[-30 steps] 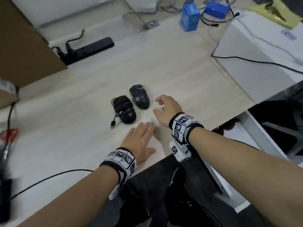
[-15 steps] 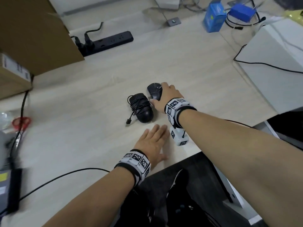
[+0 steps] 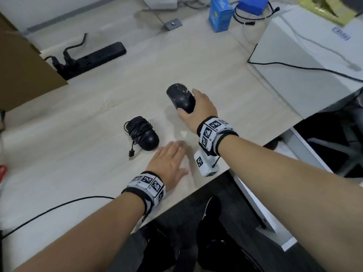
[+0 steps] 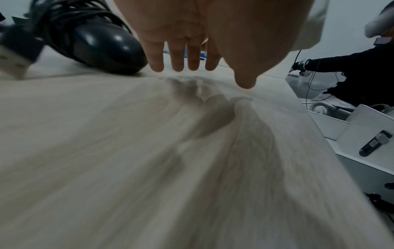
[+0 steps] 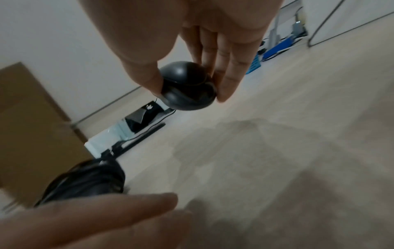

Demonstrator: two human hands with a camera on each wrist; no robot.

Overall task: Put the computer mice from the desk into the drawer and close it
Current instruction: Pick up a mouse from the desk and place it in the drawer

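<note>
My right hand (image 3: 198, 108) grips a black cordless mouse (image 3: 181, 97) between thumb and fingers and holds it lifted above the desk (image 3: 88, 107); the right wrist view shows the same mouse (image 5: 187, 86) pinched clear of the surface. A second black mouse (image 3: 144, 134) with its cable wound round it lies on the desk to the left, its USB plug (image 3: 131, 153) trailing. My left hand (image 3: 170, 161) lies flat on the desk, fingers straight, just right of that wired mouse (image 4: 91, 40). An open white drawer (image 4: 332, 123) shows beyond the desk's right edge in the left wrist view.
A black power strip (image 3: 92, 59) lies at the back left beside a brown cardboard box (image 3: 23, 71). Blue boxes (image 3: 221, 13) and cables sit at the back. A white cabinet top (image 3: 306, 61) with a black cable adjoins on the right. A black cable (image 3: 51, 208) crosses the near left.
My right hand reached forward, closed on the cordless mouse and lifted it off the desk. The left hand stayed flat in place; the head view shifted.
</note>
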